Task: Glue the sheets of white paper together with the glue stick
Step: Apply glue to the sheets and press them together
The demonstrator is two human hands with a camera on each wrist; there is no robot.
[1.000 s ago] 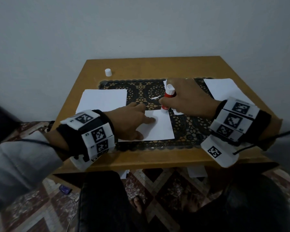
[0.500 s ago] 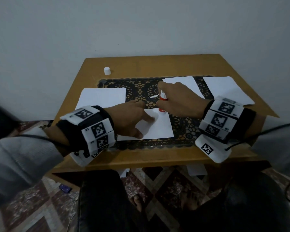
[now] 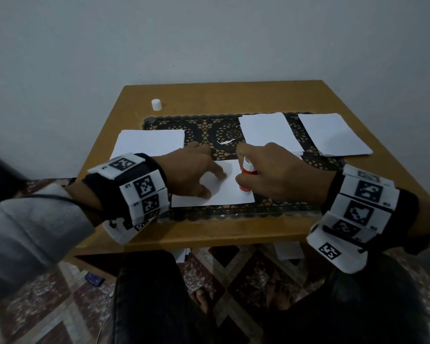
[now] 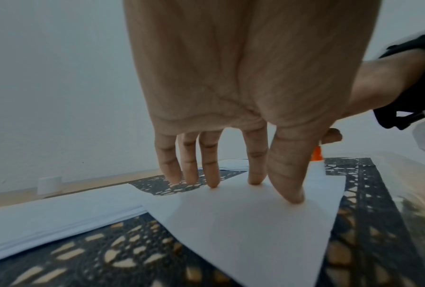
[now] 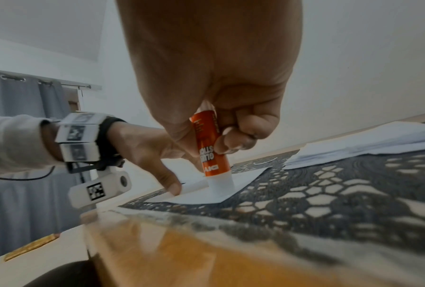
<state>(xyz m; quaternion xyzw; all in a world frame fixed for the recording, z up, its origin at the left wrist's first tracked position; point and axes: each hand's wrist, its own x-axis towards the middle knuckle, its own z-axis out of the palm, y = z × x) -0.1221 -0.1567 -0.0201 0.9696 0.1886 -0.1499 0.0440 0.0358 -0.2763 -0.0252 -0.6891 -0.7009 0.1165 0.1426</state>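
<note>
At six o'clock on the table [image 3: 224, 95], your right hand [image 3: 271, 175] holds a closed grip round the orange glue stick [image 5: 212, 153], tip down on the white paper sheet [image 3: 221, 194]; your left hand [image 3: 191, 170] pins it with straight, spread fingers [image 4: 255, 165].

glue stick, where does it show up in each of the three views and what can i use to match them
Head: the glue stick sits right of centre, gripped by the right hand, tip down on the near sheet.
Left wrist: only an orange sliver shows at the right, behind the thumb.
Right wrist: centre, upright, tip on the sheet.
Shared landmark: the black lace mat under the sheet.
</note>
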